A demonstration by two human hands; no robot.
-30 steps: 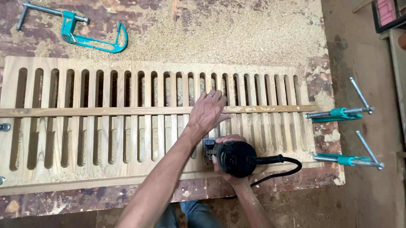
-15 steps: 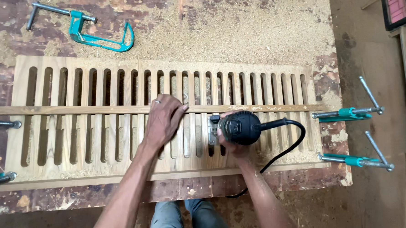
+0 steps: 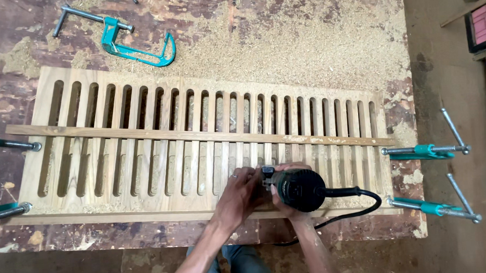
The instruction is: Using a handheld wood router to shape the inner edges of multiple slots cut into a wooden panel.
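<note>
Hands first: your left hand [image 3: 239,194] and right hand [image 3: 283,201] both clench the black router [image 3: 300,189] at the slotted panel's [image 3: 145,157] near edge. It looks heavy and rigid; grip its body. Beyond, a loose teal clamp [image 3: 135,45] lies in sawdust.

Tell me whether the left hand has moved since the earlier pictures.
Yes. The left hand came off the thin cross strip toward the panel's near edge, beside the black router.
</note>
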